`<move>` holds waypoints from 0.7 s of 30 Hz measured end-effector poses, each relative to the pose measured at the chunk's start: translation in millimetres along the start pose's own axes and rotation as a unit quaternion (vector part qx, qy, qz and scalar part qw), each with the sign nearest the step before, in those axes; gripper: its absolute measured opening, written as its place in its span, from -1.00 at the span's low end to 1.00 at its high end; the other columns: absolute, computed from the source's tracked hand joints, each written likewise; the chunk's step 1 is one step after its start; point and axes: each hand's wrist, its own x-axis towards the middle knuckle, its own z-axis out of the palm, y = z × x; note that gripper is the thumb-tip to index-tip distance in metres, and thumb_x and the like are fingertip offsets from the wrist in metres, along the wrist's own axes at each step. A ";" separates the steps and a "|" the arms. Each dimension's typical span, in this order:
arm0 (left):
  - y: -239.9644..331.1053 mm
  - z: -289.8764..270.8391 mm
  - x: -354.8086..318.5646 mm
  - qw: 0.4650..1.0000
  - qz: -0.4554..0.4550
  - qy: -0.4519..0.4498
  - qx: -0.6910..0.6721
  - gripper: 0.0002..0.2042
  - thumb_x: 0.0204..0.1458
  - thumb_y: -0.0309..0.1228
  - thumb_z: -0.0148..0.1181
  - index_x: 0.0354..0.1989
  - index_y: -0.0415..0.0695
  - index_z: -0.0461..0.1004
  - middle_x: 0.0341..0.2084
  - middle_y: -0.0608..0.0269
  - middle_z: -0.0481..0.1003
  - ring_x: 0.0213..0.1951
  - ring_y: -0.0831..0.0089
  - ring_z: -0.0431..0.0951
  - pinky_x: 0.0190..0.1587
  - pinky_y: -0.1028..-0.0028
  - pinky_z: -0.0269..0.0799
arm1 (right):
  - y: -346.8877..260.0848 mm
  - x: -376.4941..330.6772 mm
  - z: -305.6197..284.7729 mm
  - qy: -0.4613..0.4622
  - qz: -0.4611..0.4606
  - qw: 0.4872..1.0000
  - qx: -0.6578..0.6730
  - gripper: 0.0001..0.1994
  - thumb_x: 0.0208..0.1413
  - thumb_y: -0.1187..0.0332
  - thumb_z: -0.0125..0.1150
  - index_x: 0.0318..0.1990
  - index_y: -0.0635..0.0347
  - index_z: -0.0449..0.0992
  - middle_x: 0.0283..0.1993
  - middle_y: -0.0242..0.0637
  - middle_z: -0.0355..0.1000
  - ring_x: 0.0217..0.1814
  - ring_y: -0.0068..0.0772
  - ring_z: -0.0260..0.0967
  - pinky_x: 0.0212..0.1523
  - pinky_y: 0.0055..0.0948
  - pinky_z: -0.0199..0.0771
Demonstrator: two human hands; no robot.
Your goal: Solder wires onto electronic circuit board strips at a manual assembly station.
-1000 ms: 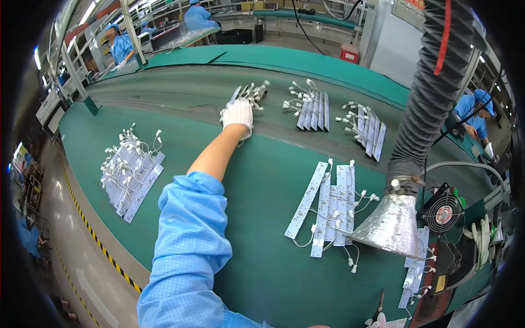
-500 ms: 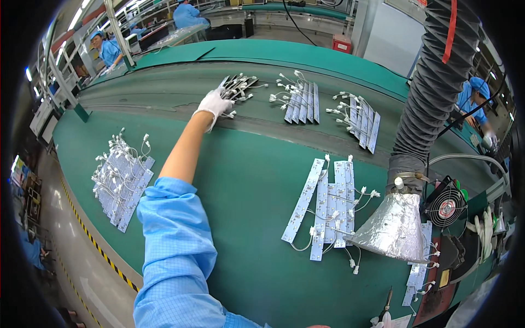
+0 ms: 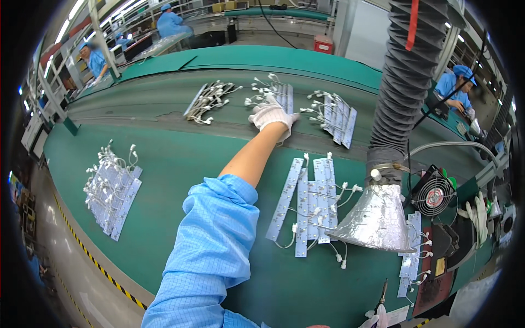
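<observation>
Across the dark belt [image 3: 131,111], the left bundle of circuit strips [image 3: 210,99] now lies free; the handling seems to have moved on to the middle bundle [image 3: 285,97], whose wired end the gloved left hand [image 3: 272,115] reaches. Its grip I cannot tell, nor the right hand's [image 3: 379,318], beside a slim tool [image 3: 384,291].

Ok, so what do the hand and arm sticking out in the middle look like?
The left hand wears a white fabric glove. The sleeve is light blue with a fine grid of thin lines. It's loose, wrinkly and bunched up, so a bare bit of forearm shows between it and the glove. I can't see any badge on them.
</observation>
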 end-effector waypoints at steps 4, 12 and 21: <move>8.3 13.1 14.1 0.997 -0.012 -0.013 -0.080 -0.02 -0.24 0.02 0.33 0.31 -0.13 -0.09 0.06 -0.04 0.34 0.05 0.00 0.41 0.03 0.18 0.40 | -0.1 -5.8 0.1 -0.014 0.051 0.999 0.011 -0.76 0.23 0.42 0.02 -0.11 0.48 0.45 -0.26 -0.02 0.45 -0.39 -0.33 0.39 -0.36 -0.50 0.45; -34.3 0.2 23.8 0.991 -0.008 -0.052 -0.120 -0.13 -0.23 -0.22 0.29 0.29 -0.15 -0.04 0.03 -0.04 0.38 0.02 0.19 0.48 0.04 0.28 0.42 | 4.2 -2.1 -2.5 -0.021 -0.042 0.999 -0.015 -0.76 0.23 0.41 -0.01 -0.11 0.47 0.45 -0.31 -0.05 0.45 -0.41 -0.32 0.39 -0.36 -0.48 0.43; -154.5 -93.9 -74.5 0.945 0.088 -0.093 -0.300 -0.30 -0.38 -0.17 0.28 0.04 -0.21 0.34 -0.14 -0.05 0.50 -0.14 0.15 0.53 -0.06 0.37 0.42 | 51.0 -3.8 0.7 -0.039 0.213 0.933 0.287 -0.77 0.24 0.39 -0.02 -0.16 0.41 0.49 -0.36 -0.12 0.45 -0.34 -0.40 0.40 -0.29 -0.52 0.42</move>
